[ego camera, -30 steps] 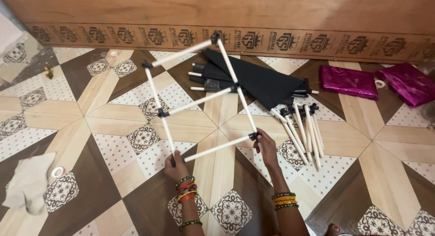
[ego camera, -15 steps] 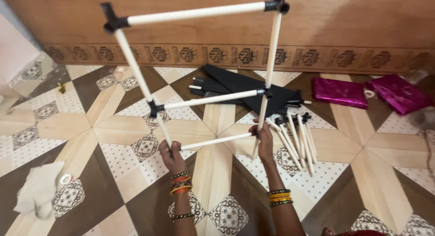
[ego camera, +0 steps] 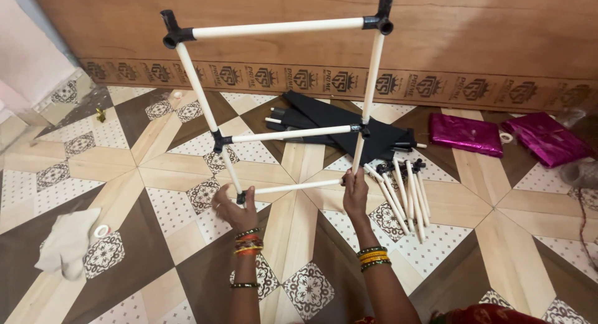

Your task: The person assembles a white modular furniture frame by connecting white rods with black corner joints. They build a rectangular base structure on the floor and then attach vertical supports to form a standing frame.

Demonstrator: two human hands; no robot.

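L hand fingers curled shut round bottom-left black connector of white rod frame; R hand pinched closed on bottom-right corner. Frame stands upright above both hands, w/ loose rods just right on tiled floor, black fabric behind.

A second ago we had the white rod frame lying nearly flat on the floor, its far end resting near the black fabric. We have since tipped it up: half a second ago its top bar was already high, and now the frame stands close to upright. Our left hand and right hand have kept hold of the two lower corners and have come up slightly off the tiles with them.
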